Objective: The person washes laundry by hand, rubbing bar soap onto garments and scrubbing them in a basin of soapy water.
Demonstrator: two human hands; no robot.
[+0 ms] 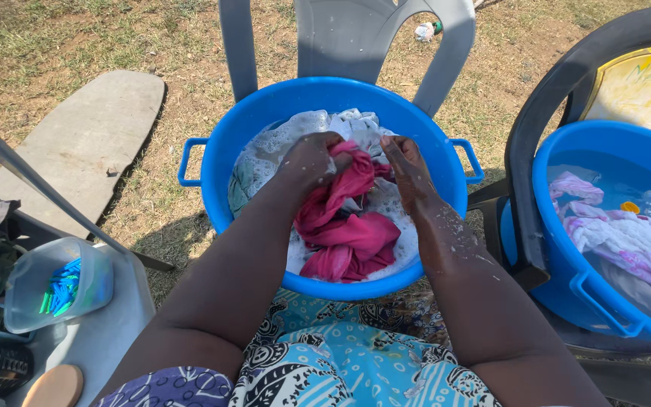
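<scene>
Head view: a pink cloth is seen lying in suds inside a blue basin, which is set on the ground before a grey chair. The cloth's upper end is bunched in the left hand, whose fingers are curled shut around the wad. The right hand is held just beside it at about 3 o'clock, fingers extended and pressed together against the cloth's top edge; whether anything is pinched underneath cannot be told.

The cloth is judged to be soft and limp, heavy with water and slippery with soap, so a full-fist grip on gathered folds would be expected to hold better than a fingertip pinch. The bunched upper end, already gathered, is judged the best place to take hold. Nothing fragile is suggested.

The cloth's long axis is seen running from about 12 o'clock, at the hands, down towards 6 o'clock, where the loose end is spread on the foam near the basin's front rim. White laundry is seen behind it at 11 o'clock.

At 3 o'clock a second basin with pale clothes in clear water is seen; at 8 o'clock, a tub of pegs.
</scene>
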